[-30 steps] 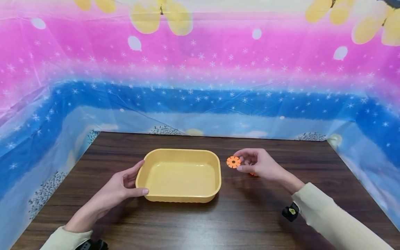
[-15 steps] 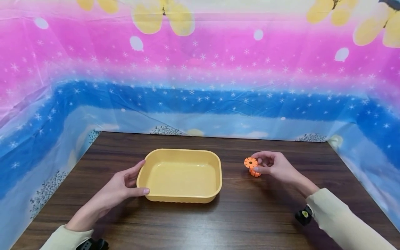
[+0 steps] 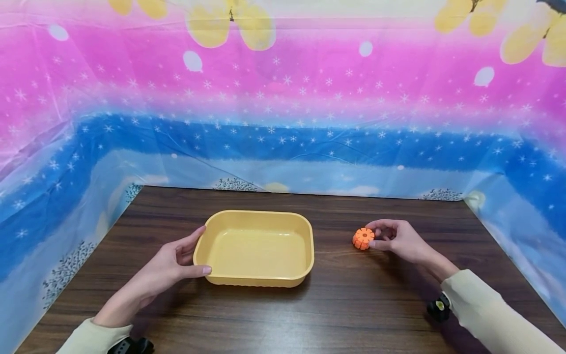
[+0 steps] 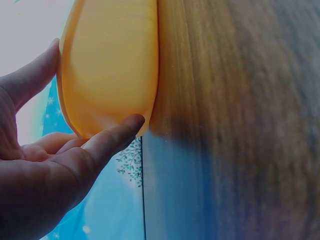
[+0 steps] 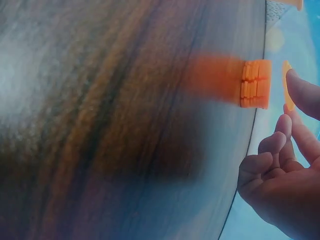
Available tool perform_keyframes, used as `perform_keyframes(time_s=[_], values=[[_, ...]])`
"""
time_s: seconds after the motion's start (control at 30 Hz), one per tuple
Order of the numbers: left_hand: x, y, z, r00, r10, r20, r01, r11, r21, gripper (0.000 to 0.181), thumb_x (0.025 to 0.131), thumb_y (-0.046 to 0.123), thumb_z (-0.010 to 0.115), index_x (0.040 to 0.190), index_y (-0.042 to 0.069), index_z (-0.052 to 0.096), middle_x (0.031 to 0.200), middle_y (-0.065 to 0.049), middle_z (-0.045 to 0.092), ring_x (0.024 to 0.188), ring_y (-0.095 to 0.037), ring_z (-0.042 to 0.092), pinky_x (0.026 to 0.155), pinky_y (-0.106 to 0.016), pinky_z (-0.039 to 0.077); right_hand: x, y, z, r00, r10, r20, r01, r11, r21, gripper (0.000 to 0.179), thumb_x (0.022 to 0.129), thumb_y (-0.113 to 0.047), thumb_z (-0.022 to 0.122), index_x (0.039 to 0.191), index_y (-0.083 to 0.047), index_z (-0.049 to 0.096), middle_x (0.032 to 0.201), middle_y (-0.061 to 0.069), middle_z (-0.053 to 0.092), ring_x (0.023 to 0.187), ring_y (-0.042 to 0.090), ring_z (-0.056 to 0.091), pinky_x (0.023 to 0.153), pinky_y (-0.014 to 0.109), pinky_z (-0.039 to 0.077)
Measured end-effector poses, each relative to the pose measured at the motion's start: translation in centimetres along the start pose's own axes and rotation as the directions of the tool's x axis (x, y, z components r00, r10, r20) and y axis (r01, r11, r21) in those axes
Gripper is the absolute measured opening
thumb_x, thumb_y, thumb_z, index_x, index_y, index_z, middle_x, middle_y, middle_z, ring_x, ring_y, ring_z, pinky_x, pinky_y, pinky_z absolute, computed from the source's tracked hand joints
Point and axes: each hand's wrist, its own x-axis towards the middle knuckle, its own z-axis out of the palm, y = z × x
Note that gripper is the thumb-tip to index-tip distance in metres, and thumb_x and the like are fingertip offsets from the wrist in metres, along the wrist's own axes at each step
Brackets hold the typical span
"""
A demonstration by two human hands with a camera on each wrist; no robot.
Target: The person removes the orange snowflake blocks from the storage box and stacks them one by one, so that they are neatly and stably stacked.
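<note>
A shallow yellow plastic basin (image 3: 254, 280) sits on the table. My left hand (image 3: 165, 268) holds its left end, thumb at the near corner and fingers along the far side; the left wrist view has fingers against the basin's outer wall (image 4: 110, 60). To the basin's right stands a short stack of orange notched plastic discs (image 5: 256, 85). My right hand (image 3: 402, 241) pinches one flat orange flower-shaped disc (image 5: 287, 86) by its edge between thumb and finger. In the right wrist view a narrow gap shows between this disc and the stack's top. Other right fingers are loosely curled.
The dark wood-grain table (image 3: 283, 324) reaches back to a pink and blue patterned cloth (image 3: 283, 113) hung round its back and sides. A black strap device (image 3: 438, 307) is on the right wrist, by the cream sleeve (image 3: 482, 305).
My right hand has carried the orange disc rightward, away from the basin's side, and lowered it over the orange stack. My left hand and the basin stay where they were.
</note>
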Motion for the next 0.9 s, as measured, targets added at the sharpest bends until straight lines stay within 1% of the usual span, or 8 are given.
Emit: perform_keyframes(time_s=[0.13, 0.37, 0.9], values=[[0.01, 0.00, -0.02, 1.000, -0.002, 0.002, 0.002, 1.000, -0.003, 0.101, 0.093, 0.014, 0.084, 0.168, 0.003, 0.017, 0.170, -0.025, 0.023, 0.148, -0.043, 0.038, 0.101, -0.034, 0.053, -0.03, 0.26, 0.04, 1.000, -0.007, 0.002, 0.007, 1.000, -0.013, 0.043, 0.091, -0.011, 0.084, 0.130, 0.002, 0.069, 0.100, 0.015, 0.061, 0.072, 0.019, 0.049, 0.062, 0.028, 0.038], [0.06, -0.05, 0.09, 1.000, 0.007, 0.006, -0.007, 1.000, -0.013, 0.100, 0.093, 0.012, 0.083, 0.168, 0.002, 0.017, 0.169, -0.026, 0.023, 0.147, -0.043, 0.039, 0.098, -0.028, 0.051, 0.08, 0.64, 0.26, 1.000, -0.001, 0.003, 0.001, 1.000, -0.015, 0.043, 0.090, -0.010, 0.085, 0.129, 0.002, 0.070, 0.098, 0.015, 0.061, 0.069, 0.018, 0.045, 0.059, 0.027, 0.036], [-0.01, -0.01, -0.04, 1.000, 0.004, 0.005, -0.004, 1.000, -0.008, 0.100, 0.093, 0.013, 0.083, 0.168, 0.003, 0.017, 0.170, -0.024, 0.022, 0.148, -0.042, 0.038, 0.099, -0.027, 0.050, 0.14, 0.99, 0.38, 1.000, -0.002, 0.014, 0.002, 1.000, -0.010, 0.043, 0.091, -0.009, 0.084, 0.130, 0.002, 0.070, 0.098, 0.015, 0.061, 0.065, 0.017, 0.042, 0.057, 0.027, 0.035]])
